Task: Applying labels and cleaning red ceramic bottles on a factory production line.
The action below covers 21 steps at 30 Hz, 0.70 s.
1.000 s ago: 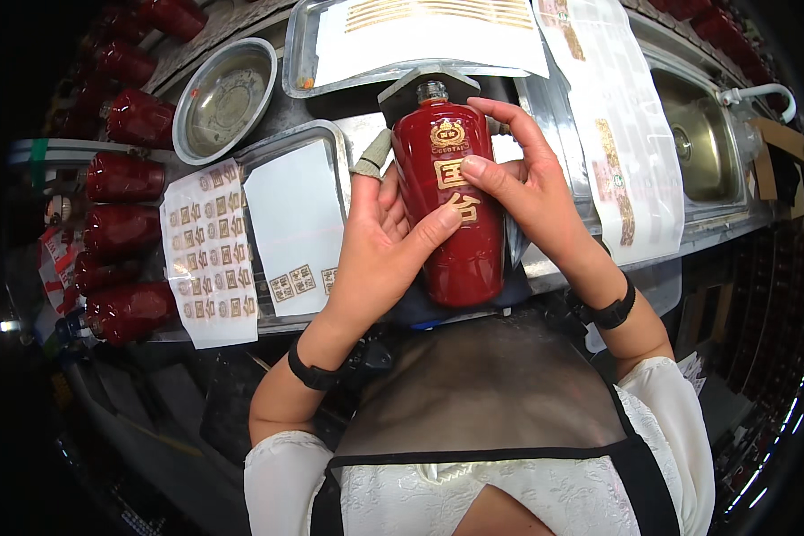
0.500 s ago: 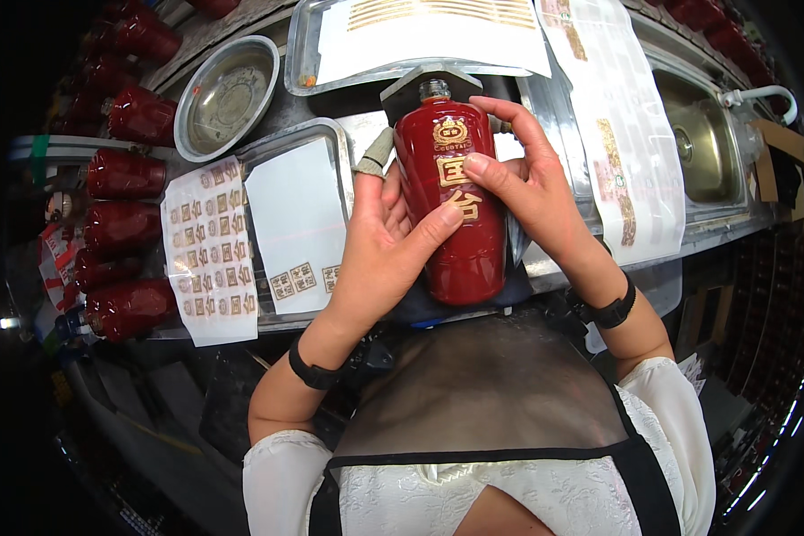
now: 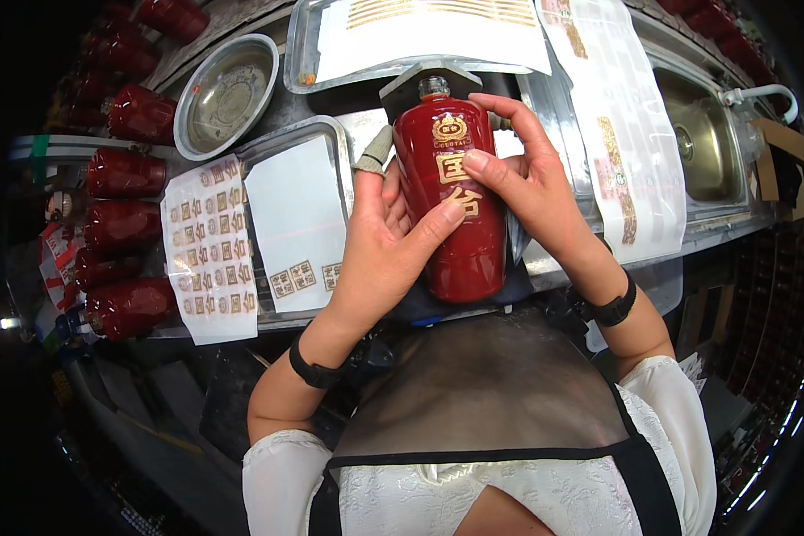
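A glossy red glass bottle lies leaning away from me, its clear neck against a dark angled rest. Gold character decals and a round gold emblem run down its front. My left hand is closed around the bottle's left side, thumb on the lower character. One of its fingers wears a grey-green finger cot. On the right side, my right hand grips the bottle, its thumb at the edge of the upper character and its index finger near the shoulder. The fingers underneath are partly hidden.
On the left lie a sheet of gold decals and a metal tray with white paper. Beyond stand a metal basin and several red bottles. Right are a decal strip sheet and a sink. Another tray sits ahead.
Both hands keep nearly the same hold, and the bottle has shifted up very slightly. At the far upper left, a red bottle in the row has moved.
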Each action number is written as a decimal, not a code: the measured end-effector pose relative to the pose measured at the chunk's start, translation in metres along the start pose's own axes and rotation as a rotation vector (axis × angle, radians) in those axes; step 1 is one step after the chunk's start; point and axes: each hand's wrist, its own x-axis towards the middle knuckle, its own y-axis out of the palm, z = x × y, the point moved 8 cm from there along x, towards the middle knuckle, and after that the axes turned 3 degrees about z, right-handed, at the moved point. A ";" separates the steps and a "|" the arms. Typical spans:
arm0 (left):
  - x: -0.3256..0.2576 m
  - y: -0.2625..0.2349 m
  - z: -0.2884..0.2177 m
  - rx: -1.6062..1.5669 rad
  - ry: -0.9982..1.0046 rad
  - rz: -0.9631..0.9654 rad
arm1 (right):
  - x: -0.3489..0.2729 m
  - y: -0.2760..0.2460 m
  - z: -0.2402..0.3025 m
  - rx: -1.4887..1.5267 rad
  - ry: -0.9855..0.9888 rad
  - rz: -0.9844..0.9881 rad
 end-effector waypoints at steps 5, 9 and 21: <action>0.000 0.001 -0.001 -0.006 0.028 0.011 | 0.001 0.001 0.001 0.006 0.002 -0.004; 0.001 -0.003 -0.001 -0.006 0.015 0.004 | -0.002 0.001 0.007 0.063 -0.020 -0.005; 0.002 -0.004 0.000 -0.063 0.026 -0.008 | -0.020 0.000 -0.004 -0.048 0.034 -0.028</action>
